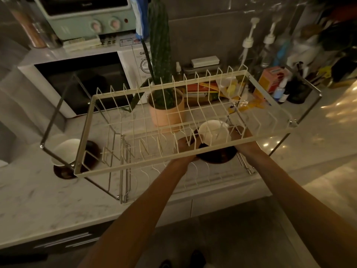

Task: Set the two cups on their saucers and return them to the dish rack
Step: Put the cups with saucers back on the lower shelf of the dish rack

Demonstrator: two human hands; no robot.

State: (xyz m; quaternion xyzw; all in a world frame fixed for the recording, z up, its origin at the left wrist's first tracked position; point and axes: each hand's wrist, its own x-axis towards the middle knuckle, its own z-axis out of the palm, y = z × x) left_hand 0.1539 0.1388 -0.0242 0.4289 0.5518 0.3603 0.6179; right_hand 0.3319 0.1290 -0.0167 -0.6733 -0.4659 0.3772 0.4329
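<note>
A two-tier cream wire dish rack (85,136) stands on the marble counter. Under its upper tier, both my hands hold a dark saucer (218,156) with a white cup (213,134) sitting on it. My left hand (186,147) grips the saucer's left edge and my right hand (241,133) its right edge, both partly hidden by the rack wires. A second white cup (64,151) sits on another dark saucer (63,172) on the counter at the rack's left end.
A pink pot with a tall cactus (166,111) stands behind the rack. A white microwave (81,82) with a green toaster oven on top is at back left. Bottles and boxes (274,84) crowd the back right.
</note>
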